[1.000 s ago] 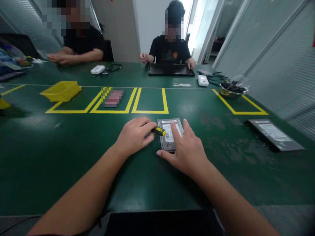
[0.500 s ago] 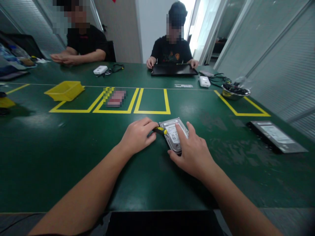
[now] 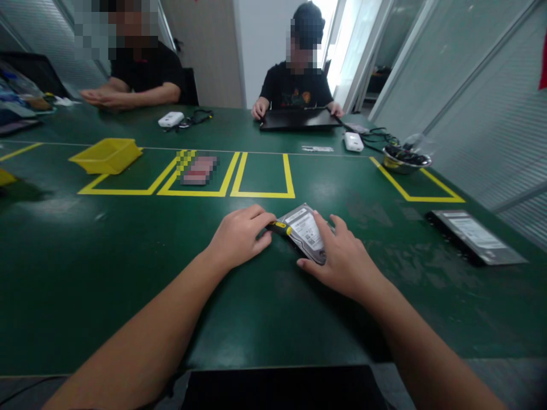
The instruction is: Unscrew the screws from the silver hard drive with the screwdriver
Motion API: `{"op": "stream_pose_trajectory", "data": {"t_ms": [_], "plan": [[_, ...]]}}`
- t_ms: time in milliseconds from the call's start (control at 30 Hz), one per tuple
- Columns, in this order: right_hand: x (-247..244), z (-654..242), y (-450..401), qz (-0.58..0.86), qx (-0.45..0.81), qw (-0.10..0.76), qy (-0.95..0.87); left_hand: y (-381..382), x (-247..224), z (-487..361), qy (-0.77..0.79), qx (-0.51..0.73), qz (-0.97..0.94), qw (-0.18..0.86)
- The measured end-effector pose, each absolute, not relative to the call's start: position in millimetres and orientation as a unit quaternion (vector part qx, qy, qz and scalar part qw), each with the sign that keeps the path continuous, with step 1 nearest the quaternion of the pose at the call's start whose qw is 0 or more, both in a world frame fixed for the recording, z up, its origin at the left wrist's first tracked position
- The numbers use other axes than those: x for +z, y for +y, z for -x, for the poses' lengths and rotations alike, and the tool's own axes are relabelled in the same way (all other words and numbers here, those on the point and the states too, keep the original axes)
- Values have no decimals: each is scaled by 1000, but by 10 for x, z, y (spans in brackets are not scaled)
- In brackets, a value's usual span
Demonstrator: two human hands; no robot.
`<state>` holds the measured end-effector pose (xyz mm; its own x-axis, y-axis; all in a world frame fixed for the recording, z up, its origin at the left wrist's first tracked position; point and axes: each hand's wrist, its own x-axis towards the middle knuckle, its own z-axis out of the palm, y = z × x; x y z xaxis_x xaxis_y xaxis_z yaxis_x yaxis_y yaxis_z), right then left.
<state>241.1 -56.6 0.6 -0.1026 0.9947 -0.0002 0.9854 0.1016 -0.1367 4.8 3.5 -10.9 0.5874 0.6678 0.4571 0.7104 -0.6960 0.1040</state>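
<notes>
Hard drive: we had it label up and slanted on the green table, in front of us near the middle.
Left hand: we held a black-and-yellow tool narrowly between thumb and fingers, its yellow-tipped end overlapping the drive's left side; we could not tell whether the two touched.
Right hand: we had its fingers spread over the drive's right side, thumb by the near corner; we could not tell how firmly it gripped.
Second drive: we saw this one label up, well off to the right.
Yellow tray: we saw it at the left taped rectangle.
Metal bowl: we saw dark, tangled contents in it, far right.
Person opposite: we faced someone with both hands on a black panel.
</notes>
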Motion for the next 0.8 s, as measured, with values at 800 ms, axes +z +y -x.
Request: {"op": "stream_pose_trajectory", "data": {"t_ms": [800], "plan": [[46, -2521, -461, 664, 9, 71, -744, 26, -116, -56, -373, -207, 903, 58]]}}
